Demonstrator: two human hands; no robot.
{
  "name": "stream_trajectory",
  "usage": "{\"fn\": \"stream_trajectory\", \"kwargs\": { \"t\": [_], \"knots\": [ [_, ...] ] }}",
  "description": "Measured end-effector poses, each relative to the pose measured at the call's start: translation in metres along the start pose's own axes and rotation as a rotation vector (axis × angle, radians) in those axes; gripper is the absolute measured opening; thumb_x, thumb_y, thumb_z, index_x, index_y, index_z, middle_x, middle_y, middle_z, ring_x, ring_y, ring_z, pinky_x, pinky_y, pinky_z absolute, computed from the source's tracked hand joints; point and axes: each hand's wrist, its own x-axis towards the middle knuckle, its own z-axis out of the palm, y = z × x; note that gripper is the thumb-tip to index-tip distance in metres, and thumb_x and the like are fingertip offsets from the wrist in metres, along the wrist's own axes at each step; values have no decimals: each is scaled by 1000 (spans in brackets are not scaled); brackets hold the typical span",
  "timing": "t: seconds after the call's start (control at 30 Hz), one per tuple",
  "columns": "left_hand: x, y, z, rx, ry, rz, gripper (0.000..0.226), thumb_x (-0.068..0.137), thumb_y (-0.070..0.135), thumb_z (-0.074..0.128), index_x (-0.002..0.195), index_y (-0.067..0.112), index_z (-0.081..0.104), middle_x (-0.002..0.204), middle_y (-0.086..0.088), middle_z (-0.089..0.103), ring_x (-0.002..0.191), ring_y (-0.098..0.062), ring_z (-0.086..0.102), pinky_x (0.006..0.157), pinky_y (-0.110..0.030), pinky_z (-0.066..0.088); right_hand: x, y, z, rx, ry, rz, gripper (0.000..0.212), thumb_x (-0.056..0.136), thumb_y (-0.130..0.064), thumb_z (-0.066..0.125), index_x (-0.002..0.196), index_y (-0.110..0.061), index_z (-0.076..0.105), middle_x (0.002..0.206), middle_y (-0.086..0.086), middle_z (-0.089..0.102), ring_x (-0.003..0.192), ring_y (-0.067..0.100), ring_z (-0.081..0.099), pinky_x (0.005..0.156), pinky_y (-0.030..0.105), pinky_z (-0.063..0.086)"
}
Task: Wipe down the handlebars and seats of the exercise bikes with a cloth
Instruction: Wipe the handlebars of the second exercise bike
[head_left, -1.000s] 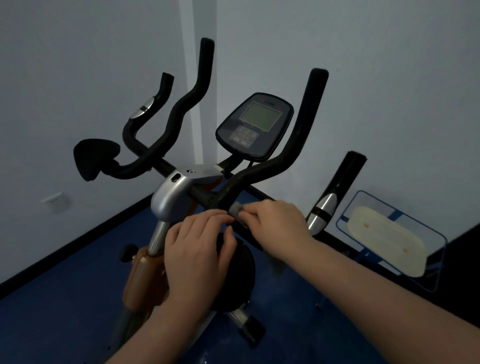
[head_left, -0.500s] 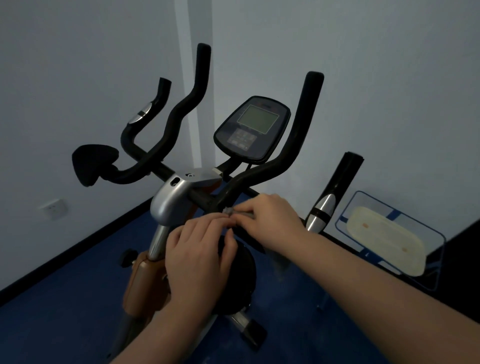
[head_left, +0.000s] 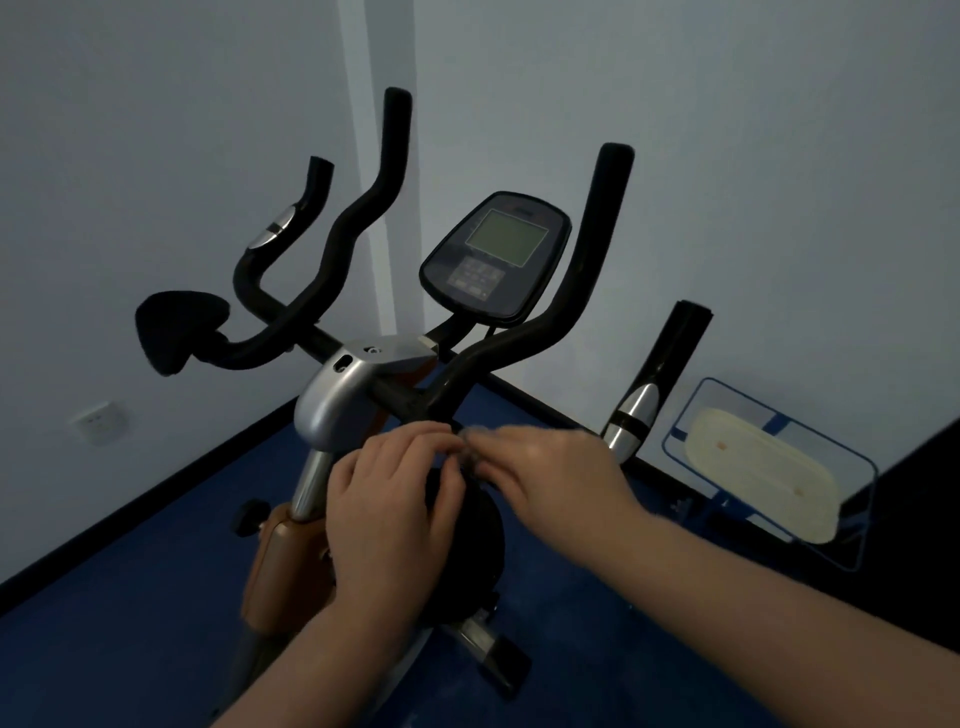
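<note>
An exercise bike stands before me with black handlebars (head_left: 587, 270) branching up from a silver stem cap (head_left: 343, 384) and a display console (head_left: 493, 254) between them. A small grey cloth (head_left: 470, 447) shows between my two hands, just below the handlebar junction. My right hand (head_left: 550, 467) pinches the cloth with curled fingers. My left hand (head_left: 389, 499) has its fingertips curled at the cloth's left edge. Most of the cloth is hidden by my fingers. No seat is in view.
A black arm pad (head_left: 176, 332) sticks out at the left end of the bars. A black-and-silver grip (head_left: 654, 384) stands at the right. A blue-framed stand with a cream pad (head_left: 758, 467) leans against the right wall. A wall socket (head_left: 98, 421) is low on the left wall. Blue floor surrounds the bike.
Both hands have stayed at the handlebar junction while the right hand shifted slightly left and down, blurred with motion, bringing the cloth against the left fingertips.
</note>
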Motion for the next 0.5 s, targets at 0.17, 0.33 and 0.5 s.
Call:
{"fn": "stream_trajectory", "kwargs": {
  "t": [0.17, 0.33, 0.5],
  "knots": [
    [15, 17, -3, -264, -19, -33, 20, 86, 29, 48, 95, 29, 65, 108, 21, 59, 100, 6, 53, 91, -27, 40, -42, 46, -19, -129, 143, -296, 23, 97, -27, 55, 108, -13, 71, 98, 2, 67, 85, 20, 62, 78, 33, 50],
    [40, 39, 16, -364, -134, 18, 16, 89, 17, 52, 96, 21, 66, 101, 16, 59, 91, -2, 58, 74, -27, 50, -25, 88, -51, -174, 295, -78, 26, 97, -30, 50, 92, -16, 72, 94, -2, 67, 93, 19, 63, 113, 33, 25],
    [35, 38, 28, -193, -190, -2, 20, 88, 10, 57, 94, 27, 65, 97, 17, 61, 67, -2, 52, 54, -20, 41, -48, 54, -19, 34, 227, -73, 25, 98, -30, 48, 94, -17, 70, 93, -5, 64, 98, 14, 59, 120, 43, 14]
  ]
}}
